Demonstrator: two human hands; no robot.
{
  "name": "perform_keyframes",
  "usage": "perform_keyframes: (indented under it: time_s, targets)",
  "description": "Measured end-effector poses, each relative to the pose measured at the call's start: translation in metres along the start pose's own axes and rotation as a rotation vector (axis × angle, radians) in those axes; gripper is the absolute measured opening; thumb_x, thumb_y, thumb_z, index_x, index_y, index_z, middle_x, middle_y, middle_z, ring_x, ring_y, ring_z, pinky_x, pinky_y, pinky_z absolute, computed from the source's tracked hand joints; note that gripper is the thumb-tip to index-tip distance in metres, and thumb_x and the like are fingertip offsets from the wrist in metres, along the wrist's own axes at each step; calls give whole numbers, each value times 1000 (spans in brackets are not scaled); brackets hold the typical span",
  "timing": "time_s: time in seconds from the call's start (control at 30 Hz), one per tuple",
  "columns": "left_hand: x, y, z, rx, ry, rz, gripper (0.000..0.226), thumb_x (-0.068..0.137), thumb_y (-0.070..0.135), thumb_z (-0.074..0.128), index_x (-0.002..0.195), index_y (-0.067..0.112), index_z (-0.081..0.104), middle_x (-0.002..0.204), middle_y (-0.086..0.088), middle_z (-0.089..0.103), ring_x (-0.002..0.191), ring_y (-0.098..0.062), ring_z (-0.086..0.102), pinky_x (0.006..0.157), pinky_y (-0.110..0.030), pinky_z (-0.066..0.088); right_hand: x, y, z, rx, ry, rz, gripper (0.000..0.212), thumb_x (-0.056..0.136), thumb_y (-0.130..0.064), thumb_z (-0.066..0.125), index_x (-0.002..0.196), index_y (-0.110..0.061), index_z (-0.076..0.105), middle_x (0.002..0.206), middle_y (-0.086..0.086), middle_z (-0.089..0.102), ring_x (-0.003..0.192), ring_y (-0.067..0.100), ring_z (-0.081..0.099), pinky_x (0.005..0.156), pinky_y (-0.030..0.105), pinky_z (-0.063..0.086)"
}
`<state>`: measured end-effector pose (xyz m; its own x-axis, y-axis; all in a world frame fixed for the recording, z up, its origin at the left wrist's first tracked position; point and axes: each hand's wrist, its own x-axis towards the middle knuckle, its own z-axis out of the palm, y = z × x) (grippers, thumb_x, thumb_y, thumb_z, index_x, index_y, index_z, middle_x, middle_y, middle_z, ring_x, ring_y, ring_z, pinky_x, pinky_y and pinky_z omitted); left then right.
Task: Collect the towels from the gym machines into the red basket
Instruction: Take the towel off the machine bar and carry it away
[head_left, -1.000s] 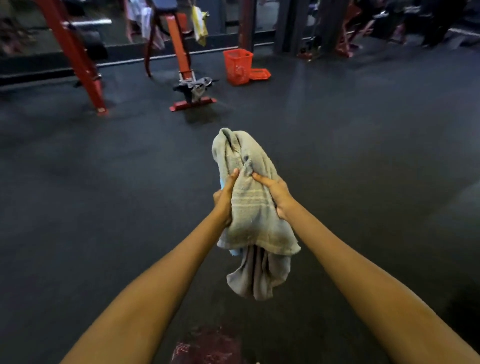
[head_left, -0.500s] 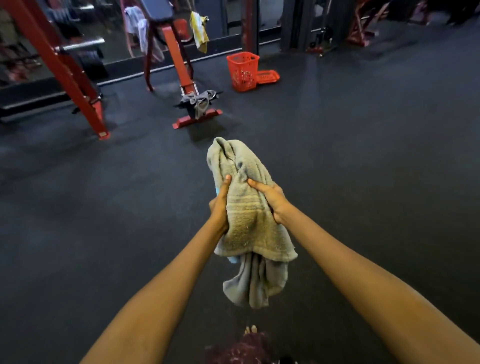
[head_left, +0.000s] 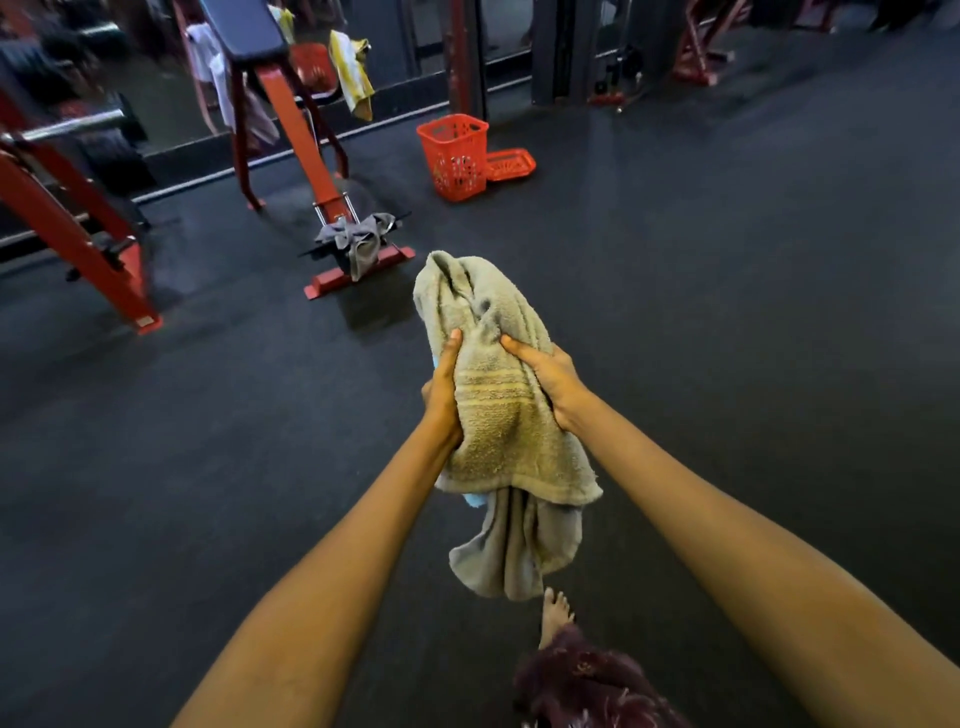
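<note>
Hands grip one bunched beige towel (head_left: 498, 415) from both sides, left hand (head_left: 442, 389) and right hand (head_left: 550, 379) curled into it. Beyond the towel, well apart, the red basket (head_left: 456, 156) stands on the floor.

Olive-beige towel (head_left: 498, 415), at centre, with paler woven stripes across its middle; a light-blue cloth (head_left: 475, 500) peeks out beneath it. Red openwork basket (head_left: 455, 156) at 12 o'clock, with a red lid (head_left: 510, 164) beside it. Red-framed machine (head_left: 306, 150) at 11 o'clock with a dark blue-black pad, carrying a grey towel (head_left: 358, 241) at its base. Yellow-and-white striped towel (head_left: 353, 73) and white towel (head_left: 208, 57) at 11 o'clock. Dark grey floor (head_left: 727, 312). Maroon patterned garment (head_left: 587, 680) at 6 o'clock.
</note>
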<state>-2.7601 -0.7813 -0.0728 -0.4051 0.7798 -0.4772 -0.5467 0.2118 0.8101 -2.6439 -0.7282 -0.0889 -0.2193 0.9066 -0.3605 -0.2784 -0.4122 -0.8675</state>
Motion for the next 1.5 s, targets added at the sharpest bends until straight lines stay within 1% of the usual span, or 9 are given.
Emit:
perform_keyframes:
  time_s: [0.1,0.33,0.5,0.57,0.67,0.77,1.0,1.23,1.5]
  targets:
    - [54,19,43,19,32,-2,107,39,67,81,124,5,56,114,-18,65,95,-31,68,85,-49,56,63,-33,-2,2,17,-1,67,61,-31,86,120,-10,60,110,10,70,99,25,68,91,43,55]
    - [187,64,128,-25,57,30,116,27,70,82,121,7,59,113,-19,67,95,-33,69,86,-52,55,211,-109,1,-51,-36,-5,86,45,-43,88,120,-12,59,110,8,71,99,23,69,90,42,56]
    - [279,93,183,-42,87,66,90,60,60,77,127,6,48,118,-10,59,98,-28,64,90,-47,53,322,-143,2,-84,-57,5,93,40,-45,88,122,-11,58,111,9,70,98,23,69,90,41,56]
    - [332,104,205,-19,60,62,100,50,67,79,125,5,55,120,-14,64,99,-28,66,88,-46,55,376,-159,3,-72,-66,13,90,44,-43,88,122,-10,58,110,9,70,99,23,69,90,42,55]
    - [399,127,242,4,44,75,69,69,54,74,116,5,63,108,-14,69,94,-26,68,73,-35,57,447,-188,7,-91,-80,40,90,45,-44,88,123,-12,57,111,9,70,100,24,69,91,43,55]
    - [466,153,278,-5,21,50,63,72,51,72,114,4,65,104,-16,71,93,-29,70,82,-41,57,517,-226,12,-140,-107,66,81,55,-44,86,124,-14,57,112,8,70,100,23,68,91,42,55]
    - [610,204,359,38,0,33,103,36,72,79,117,9,65,109,-15,71,99,-31,69,94,-50,52,674,-288,8,-222,-160,163,108,41,-62,87,133,-20,48,120,5,66,106,23,66,94,43,53]
    - [753,238,434,18,-22,5,104,44,74,74,124,9,58,122,-16,62,106,-31,64,93,-51,51,805,-336,4,-392,-240,35,86,63,-21,86,134,-21,36,124,-1,58,111,17,58,95,35,50]
    - [902,305,522,-37,-170,-11,60,88,63,42,118,15,63,112,-12,67,107,-27,62,88,-45,51,988,-427,26,-355,-192,-87,71,69,1,78,130,-14,47,118,3,61,106,17,59,76,22,50]
